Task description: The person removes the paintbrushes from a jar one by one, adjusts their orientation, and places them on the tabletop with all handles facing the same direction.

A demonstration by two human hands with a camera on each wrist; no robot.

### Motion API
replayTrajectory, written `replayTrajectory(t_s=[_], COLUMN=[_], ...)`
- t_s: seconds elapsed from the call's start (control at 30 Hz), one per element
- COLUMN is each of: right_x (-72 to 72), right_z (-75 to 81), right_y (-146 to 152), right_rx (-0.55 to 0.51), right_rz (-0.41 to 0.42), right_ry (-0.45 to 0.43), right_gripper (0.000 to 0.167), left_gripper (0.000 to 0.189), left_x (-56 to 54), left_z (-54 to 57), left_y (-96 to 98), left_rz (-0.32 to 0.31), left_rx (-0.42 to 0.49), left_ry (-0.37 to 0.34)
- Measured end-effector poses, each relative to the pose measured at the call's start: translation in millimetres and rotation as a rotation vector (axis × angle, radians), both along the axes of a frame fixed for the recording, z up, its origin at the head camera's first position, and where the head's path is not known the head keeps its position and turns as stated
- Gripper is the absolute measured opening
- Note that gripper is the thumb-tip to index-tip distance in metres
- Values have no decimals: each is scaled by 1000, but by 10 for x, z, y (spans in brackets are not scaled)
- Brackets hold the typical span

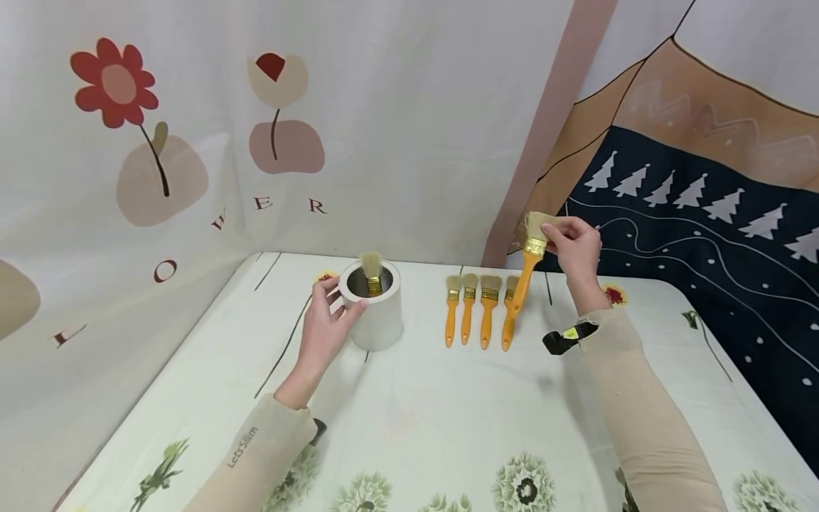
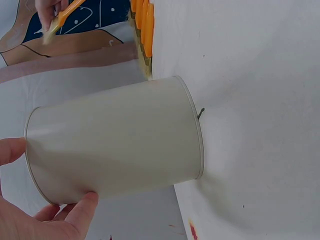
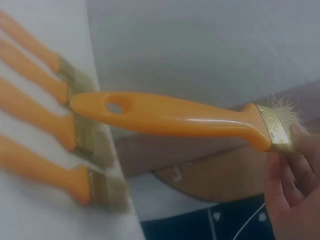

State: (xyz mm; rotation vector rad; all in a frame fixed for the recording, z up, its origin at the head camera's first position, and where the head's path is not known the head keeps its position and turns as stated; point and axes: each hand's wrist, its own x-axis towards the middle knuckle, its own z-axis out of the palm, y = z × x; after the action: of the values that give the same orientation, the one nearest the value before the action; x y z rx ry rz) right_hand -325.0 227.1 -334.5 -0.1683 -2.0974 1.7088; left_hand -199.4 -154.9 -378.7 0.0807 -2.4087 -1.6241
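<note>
A white cylindrical can point(image 1: 379, 328) stands upright on the table, and my left hand point(image 1: 322, 333) holds it near the rim with thumb and fingers. Out of its open top pokes a paintbrush point(image 1: 371, 267), bristles up; its handle is hidden inside. My right hand point(image 1: 578, 250) pinches another paintbrush point(image 3: 175, 116) by its bristle end, raised above the table. This brush has an orange handle with a hole, a gold ferrule and pale bristles, and its handle points downward. Beneath it lie several similar paintbrushes point(image 1: 488, 313) in a row, bristles toward the back.
A white floral cloth point(image 1: 409, 412) covers the table. Behind the table hangs a pale curtain point(image 1: 409, 142) with flower prints, and at the right a dark fabric point(image 1: 691, 235) with white trees. The row of brushes lies to the right of the can.
</note>
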Motion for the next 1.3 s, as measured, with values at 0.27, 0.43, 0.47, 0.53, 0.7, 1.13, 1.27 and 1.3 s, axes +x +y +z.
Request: replayTrajectory(t_s=[0.27,0.43,0.47,0.53,0.7,1.13,1.27,1.3], right_x=[-36,-54,-60,-68,-93,-98,-116,-119], right_z=[-261,-401,-432,-492,-627,-866,-966,-990], right_y=[181,245,255,269,291,359,378,382], right_rx=[89,103,108,125,137,164,205,217], right_rz=[-59,-65,-65,-68,-78,-100,-108,-108], right_ry=[-165,-239,-253,-276,-313,-377,-413,-420], right_gripper=[22,26,25,24,26,27,26,26], left_gripper=[66,67,67,68,68,69,69,69], left_x=[3,10,12,12,9,7,13,14], left_z=[-4,2,4,5,3,10,7,6], left_y=[3,5,5,2,-3,5,4,7], left_rz=[1,3,4,6,2,5,6,5], left_rx=[3,4,3,1,-4,-7,-5,-4], left_ry=[6,8,7,4,1,-3,-5,-8])
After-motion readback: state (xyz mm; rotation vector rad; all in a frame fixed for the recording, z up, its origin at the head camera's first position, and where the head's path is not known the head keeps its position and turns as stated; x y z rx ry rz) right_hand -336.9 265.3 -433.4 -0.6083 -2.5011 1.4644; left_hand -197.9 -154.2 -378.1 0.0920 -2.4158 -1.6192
